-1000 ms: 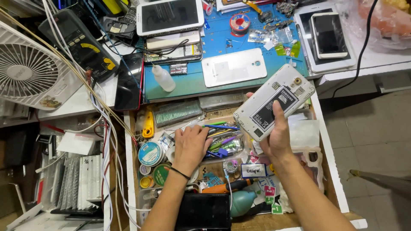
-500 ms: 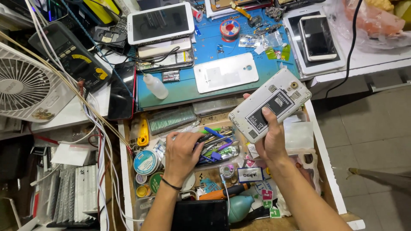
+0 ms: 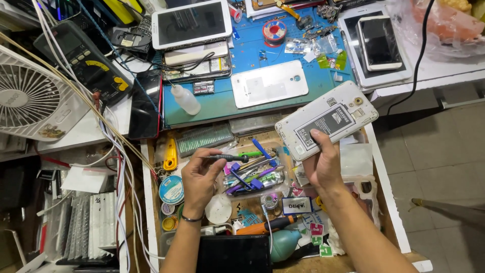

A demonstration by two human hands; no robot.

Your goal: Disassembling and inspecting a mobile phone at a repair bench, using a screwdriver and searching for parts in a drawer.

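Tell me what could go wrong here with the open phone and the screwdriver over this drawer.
The right hand grips the phone by one end, back cover off and battery exposed, above the cluttered drawer; it could slip. The left hand pinches a small screwdriver by its fingertips; a slipped tip might scratch or puncture the battery. Tiny screws could vanish among the tools.
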